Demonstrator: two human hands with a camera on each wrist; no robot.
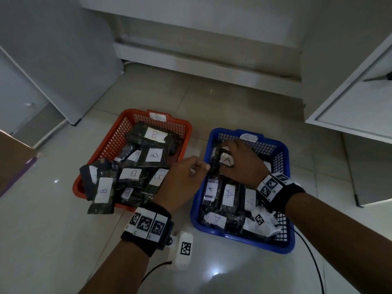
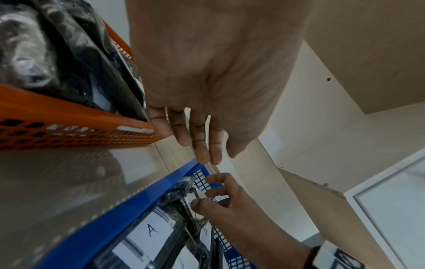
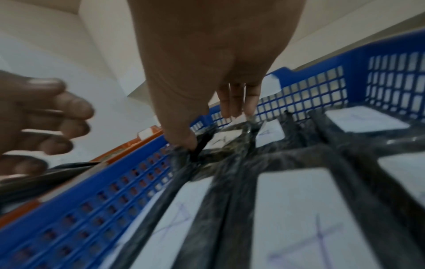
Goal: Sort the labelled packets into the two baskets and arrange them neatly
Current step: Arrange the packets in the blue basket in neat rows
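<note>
An orange basket (image 1: 131, 115) tagged B stands on the left of the tiled floor, piled loosely with several black packets (image 1: 153, 155) labelled B. To its right, a blue basket (image 1: 275, 143) tagged A holds rows of black A packets (image 1: 229, 195). My right hand (image 1: 228, 153) reaches into the blue basket's far left part and pinches an A-labelled packet (image 1: 227, 160) between thumb and fingers (image 3: 232, 105). My left hand (image 1: 203, 166) hovers over the gap between the baskets, by the blue rim (image 2: 138, 196), its fingers (image 2: 200, 145) relaxed and holding nothing.
One B packet (image 1: 101, 194) hangs over the orange basket's near left corner. A crumpled white paper with a marker (image 1: 262, 222) lies in the blue basket's near right corner. A white box (image 1: 184, 249) with a cable lies on the floor. White cabinets (image 1: 350, 98) stand around.
</note>
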